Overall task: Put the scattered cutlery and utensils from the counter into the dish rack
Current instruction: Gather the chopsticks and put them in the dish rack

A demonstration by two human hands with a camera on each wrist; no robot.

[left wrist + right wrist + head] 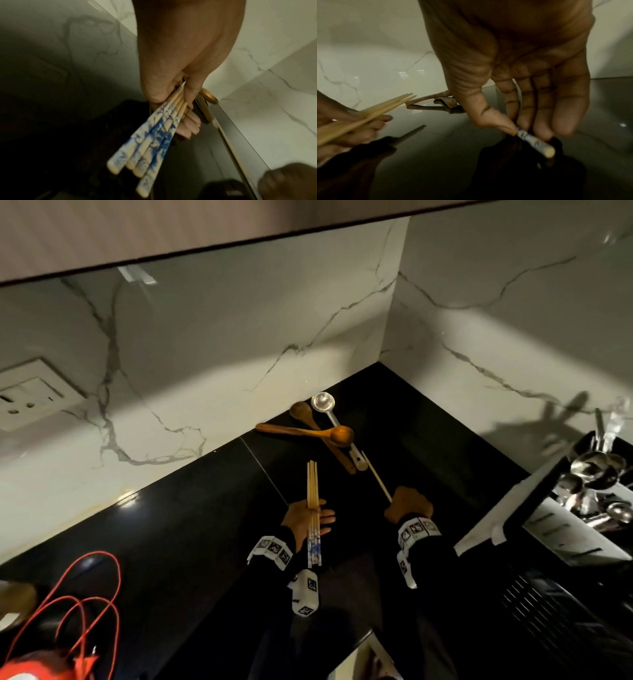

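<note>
A: Where was the dish rack?
B: Far right on the black counter, spoons in it. Left hand lay palm-up, fingers loosely curled round four chopsticks.
A: The right?
B: Right hand pinched a single chopstick, knuckles up. Two wooden spoons and one steel ladle lay crossed near the corner.

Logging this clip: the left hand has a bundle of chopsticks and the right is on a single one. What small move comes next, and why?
Probably lift the single chopstick the right hand pinches and add it to the bundle in the left hand; the spoons remain on the counter.
</note>
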